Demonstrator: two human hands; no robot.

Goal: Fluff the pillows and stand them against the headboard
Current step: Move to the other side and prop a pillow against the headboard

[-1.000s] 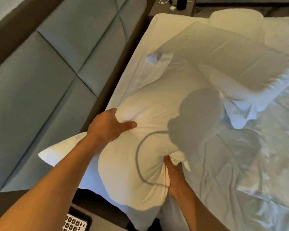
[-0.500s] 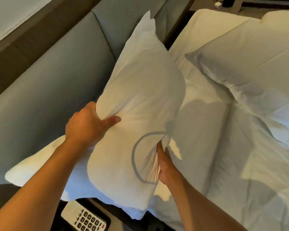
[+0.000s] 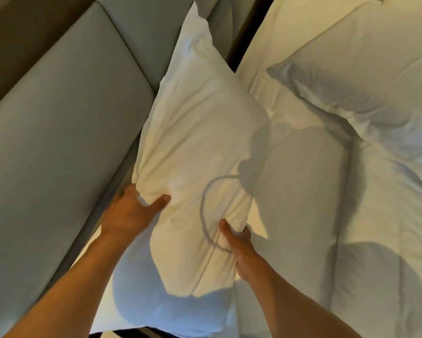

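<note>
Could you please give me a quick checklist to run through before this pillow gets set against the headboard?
1. Left hand has a firm hold on the held pillow: ok, thumb pressed into its edge.
2. Right hand grips the opposite edge: ok.
3. Pillow raised on end beside the grey headboard: ok, one corner points up.
4. Pillow touching the headboard: cannot tell from this angle.
5. Landing spot: not ok, another pillow lies beneath the held one.
6. Second pillow stood up: not ok, it lies flat on the bed.
</note>
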